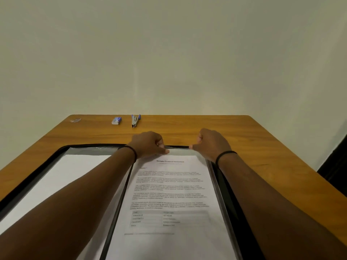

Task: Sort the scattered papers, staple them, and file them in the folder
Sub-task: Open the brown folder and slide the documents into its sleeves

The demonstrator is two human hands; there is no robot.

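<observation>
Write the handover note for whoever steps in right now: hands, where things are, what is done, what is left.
Left hand: fingers pinch the top edge of the clear sleeve on the folder's right side.
Right hand: fingers curled, thumb at the same edge; grip unclear.
Folder: open flat on the desk.
Printed statement: already in the right sleeve; a white sheet lies on the left side.
Stapler and staple box: far edge, untouched.
Left: seat the paper, close the folder. Whether it is stapled cannot be seen.

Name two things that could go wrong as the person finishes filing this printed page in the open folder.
Both hands, left hand and right hand, pinch the clear sleeve at its top edge; it may crease or tear. The printed page might buckle or sit skewed. Closing the folder could catch the sleeve in its black edge.
</observation>
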